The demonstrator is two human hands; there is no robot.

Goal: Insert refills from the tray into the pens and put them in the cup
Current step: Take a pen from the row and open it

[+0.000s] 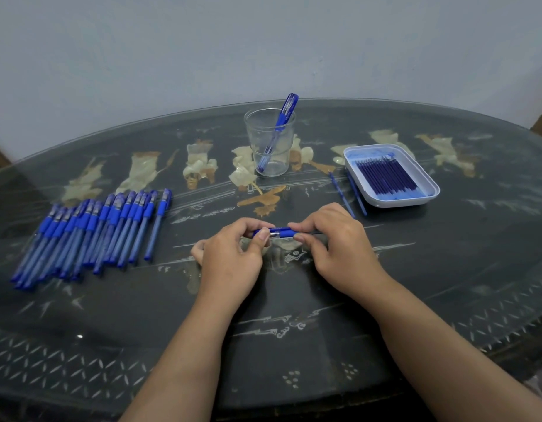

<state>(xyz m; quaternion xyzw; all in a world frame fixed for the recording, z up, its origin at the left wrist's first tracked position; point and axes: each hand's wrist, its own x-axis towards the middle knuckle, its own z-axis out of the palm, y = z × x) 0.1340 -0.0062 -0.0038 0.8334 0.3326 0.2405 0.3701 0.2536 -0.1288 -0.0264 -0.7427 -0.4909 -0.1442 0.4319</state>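
A blue pen (280,232) lies level between both hands, just above the table's middle. My left hand (233,254) grips its left end and my right hand (333,242) grips its right end, thumbs pressed on the barrel. A clear cup (270,147) stands at the back centre with one blue pen (282,123) leaning in it. To the right sits a white tray (428,193) holding several blue refills (385,175). Two loose refills (350,193) lie on the table left of the tray. A row of several blue pens (93,233) lies at the left.
The dark round table (263,330) has a glass top with pale inlaid figures and a patterned border. Its curved front edge runs along the bottom. A pale wall (263,41) stands behind the table.
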